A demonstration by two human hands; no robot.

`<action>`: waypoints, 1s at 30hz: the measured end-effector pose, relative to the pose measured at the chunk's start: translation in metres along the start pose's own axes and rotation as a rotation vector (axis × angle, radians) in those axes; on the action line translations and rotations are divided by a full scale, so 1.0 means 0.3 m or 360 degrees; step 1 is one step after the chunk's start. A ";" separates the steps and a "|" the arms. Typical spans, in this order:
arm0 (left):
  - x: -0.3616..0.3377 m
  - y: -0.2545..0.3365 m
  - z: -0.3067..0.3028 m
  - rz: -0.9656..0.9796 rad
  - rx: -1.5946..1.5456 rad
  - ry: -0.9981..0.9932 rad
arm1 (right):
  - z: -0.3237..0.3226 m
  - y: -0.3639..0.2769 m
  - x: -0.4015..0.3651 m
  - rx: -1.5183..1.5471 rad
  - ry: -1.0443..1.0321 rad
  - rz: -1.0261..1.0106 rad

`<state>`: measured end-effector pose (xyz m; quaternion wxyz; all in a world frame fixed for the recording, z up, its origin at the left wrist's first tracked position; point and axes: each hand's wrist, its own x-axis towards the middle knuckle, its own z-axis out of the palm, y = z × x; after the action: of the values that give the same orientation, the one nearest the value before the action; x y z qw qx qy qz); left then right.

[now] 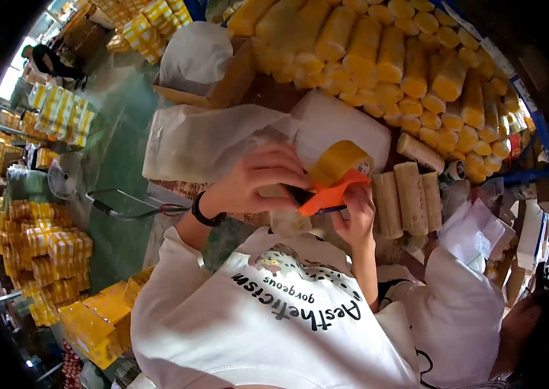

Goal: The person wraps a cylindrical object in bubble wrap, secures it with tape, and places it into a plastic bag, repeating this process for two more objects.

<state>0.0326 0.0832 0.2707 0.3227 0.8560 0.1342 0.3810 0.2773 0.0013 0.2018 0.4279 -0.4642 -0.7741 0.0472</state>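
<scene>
Between my hands is a tape dispenser (333, 194) with an orange body and a dark end, held in front of my chest. A wide yellow tape roll (340, 162) sits against its far side. My right hand (357, 214) is closed around the right part of the orange body. My left hand (266, 176), with a black band at the wrist, has its thumb and fingers closed on the dark left end. Beyond my left hand lies a translucent plastic bag or film (203, 142). A white wrapped block (342, 126) lies behind the tape roll.
Yellow wrapped tape rolls (391, 58) are piled high at the back. Tan wrapped rolls (410, 198) lie right of my hands. An open carton (232, 74) stands back left. Another person's white sleeve (456, 311) is close on my right. A fan (65, 176) stands at left.
</scene>
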 end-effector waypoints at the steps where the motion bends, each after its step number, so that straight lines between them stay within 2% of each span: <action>1: -0.009 -0.008 -0.007 -0.0038 -0.0077 0.0000 | 0.010 -0.006 0.000 -0.0024 -0.0036 0.0003; 5: -0.062 -0.041 -0.032 -0.0412 -0.0325 0.0059 | 0.034 -0.042 0.014 0.0135 -0.0179 0.0064; 8: -0.105 -0.062 -0.010 -0.0978 -0.0837 0.0359 | 0.059 -0.069 0.025 0.0330 -0.0287 0.0051; 11: -0.135 -0.078 -0.007 -0.1107 -0.0927 0.0508 | 0.050 -0.135 0.049 0.0370 -0.0408 0.0204; 12: -0.142 -0.064 -0.011 -0.1043 -0.0901 0.0700 | 0.050 -0.146 0.055 0.0400 -0.0459 0.0281; 14: -0.146 -0.022 -0.031 -0.0908 -0.0840 0.1068 | 0.049 -0.151 0.071 0.0395 -0.0434 0.0220; 16: -0.148 0.001 -0.098 -0.0871 -0.0648 0.1275 | 0.038 -0.140 0.050 0.0503 -0.0478 0.0255; 17: -0.148 0.013 -0.122 -0.0855 -0.0550 0.1379 | 0.052 -0.136 0.007 0.0543 -0.0404 0.0375; 20: -0.114 0.038 -0.113 -0.0687 -0.0235 0.1222 | 0.071 -0.139 -0.028 0.0910 -0.0359 0.0887; 22: -0.107 0.044 -0.072 -0.0297 0.0575 0.0954 | 0.077 -0.156 0.022 0.1130 -0.0089 0.1139; 23: -0.101 0.054 -0.046 -0.0037 0.0932 0.0688 | 0.094 -0.138 0.026 0.1233 0.0047 0.1243; 24: -0.111 0.071 0.014 0.0177 0.0981 0.0633 | 0.110 -0.115 0.026 0.1334 0.0187 0.1347; 25: -0.115 0.092 0.071 0.0391 0.1028 0.0577 | 0.127 -0.079 0.022 0.1188 0.0222 0.1390; 26: -0.104 0.112 0.129 0.0737 0.0943 0.0715 | 0.146 -0.036 0.048 0.0827 0.0192 0.1377; 27: -0.085 0.137 0.181 0.1082 0.0892 0.0841 | 0.213 0.063 0.020 0.0575 0.0310 0.1393; 28: -0.051 0.164 0.112 0.1039 0.1003 0.0378 | 0.203 0.151 0.011 0.0503 0.0155 0.1543; 30: 0.013 0.220 -0.021 0.0835 0.1114 -0.0606 | 0.195 0.280 -0.027 -0.0183 -0.0243 0.1637</action>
<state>0.0294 0.0379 0.3192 -0.0732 0.9728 -0.0278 0.2178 0.2948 0.0615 0.1204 0.2656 -0.8024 -0.4764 0.2422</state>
